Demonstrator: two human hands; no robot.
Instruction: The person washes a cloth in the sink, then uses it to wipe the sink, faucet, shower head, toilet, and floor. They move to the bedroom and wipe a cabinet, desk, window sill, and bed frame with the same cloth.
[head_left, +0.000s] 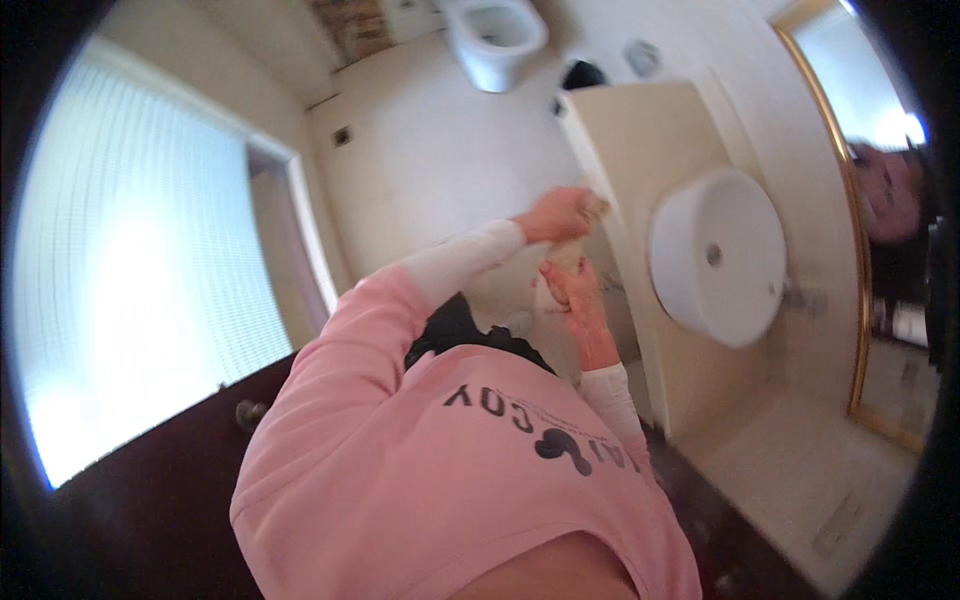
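Observation:
My left hand (559, 214) reaches in across the middle with its fingers curled around a pale beige item (571, 253), which looks like soft cloth but is blurred. Part of it bulges from the far side of that fist. Lower down, my right hand (576, 289) grips the same item's lower end, its thumb and fingers curled. A small whitish patch with red spots shows beside the right fingers; I cannot tell whether it belongs to the item. Both hands are in the air left of the beige counter (637, 135) edge.
On the counter stands a round white basin (679, 262) with a tap (806, 295) behind it. A gold-framed mirror (855, 300) hangs at right, reflecting a person. A white toilet (495, 56), floor drain (342, 136), bright window (142, 262) and dark door (150, 465) surround the pale floor.

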